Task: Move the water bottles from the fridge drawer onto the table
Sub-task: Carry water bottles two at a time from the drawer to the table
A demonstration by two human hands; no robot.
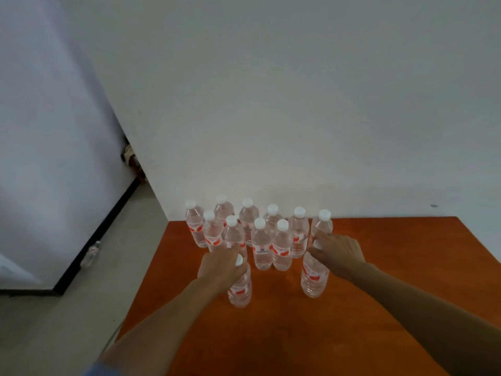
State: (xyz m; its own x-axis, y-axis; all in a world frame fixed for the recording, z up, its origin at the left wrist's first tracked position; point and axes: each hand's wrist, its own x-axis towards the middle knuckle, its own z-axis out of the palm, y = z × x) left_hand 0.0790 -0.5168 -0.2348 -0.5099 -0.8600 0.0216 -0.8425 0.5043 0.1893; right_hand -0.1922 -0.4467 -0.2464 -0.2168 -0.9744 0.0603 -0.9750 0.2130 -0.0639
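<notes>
**Both hands gripping water bottles on table**

Orange-brown wooden table against a white wall. Ten clear water bottles with white caps and red-and-white labels stand upright in a tight cluster at the table's far edge. They form roughly two rows, and several touch or overlap in view.

Two more of the same bottles stand nearer the camera, in front of the cluster and well apart from each other. The left hand is curled round the neck of the near-left bottle, with the white cap peeking out beside the fingers. The right hand grips the top of the near-right bottle, fingers wrapped over the neck and the cap partly covered. Both held bottles are upright with their bases at the table surface; cannot tell if their full weight is down. The near-right bottle is just in front of the cluster's rightmost bottle.

Forearms are bare, with a blue sleeve at the bottom left corner.

Left of the table there is pale floor and a white panel with a black strip along its base. A small clear bottle sits on the floor by the strip, blurred.
</notes>
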